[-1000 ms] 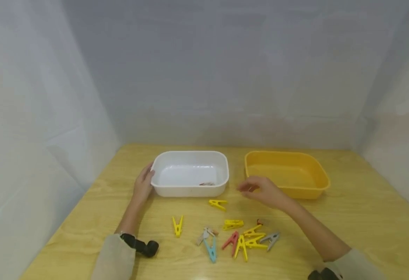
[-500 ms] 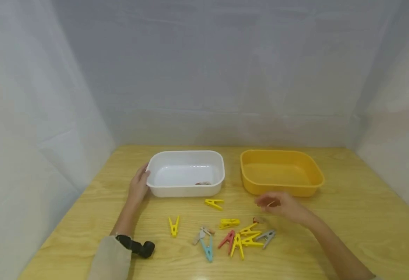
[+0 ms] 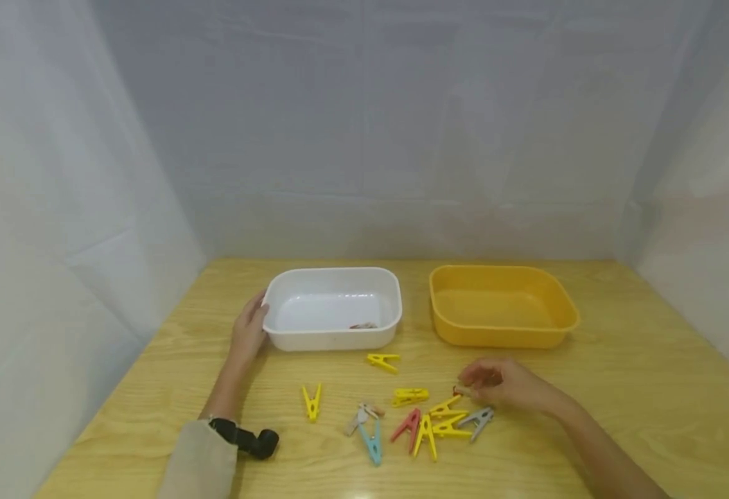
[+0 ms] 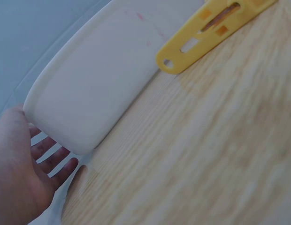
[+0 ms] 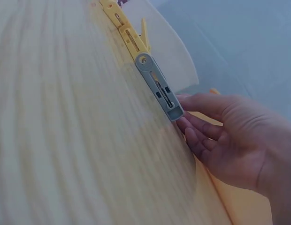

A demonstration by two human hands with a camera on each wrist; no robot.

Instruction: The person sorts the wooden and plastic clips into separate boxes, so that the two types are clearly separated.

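The left hand [image 3: 249, 331] rests with straight fingers against the white tub [image 3: 332, 307]. To the tub's lower right, the right hand [image 3: 504, 385], fingers loosely curled, touches a small reddish clothespin [image 3: 458, 391] on the table [image 3: 639, 388], beside the grey clothespin [image 3: 478, 420].

Left hand [image 3: 248, 333]: forearm extended forward, sleeve at the wrist, palm turned inward, fingers [image 4: 54, 159] straight and slightly spread. Right hand [image 3: 506, 385]: arm reaching in from the lower right, forearm bare, hand low, palm down, fingers [image 5: 202, 136] loosely curled with tips drawn together. Whether the tips pinch anything cannot be determined. The two hands are well apart.
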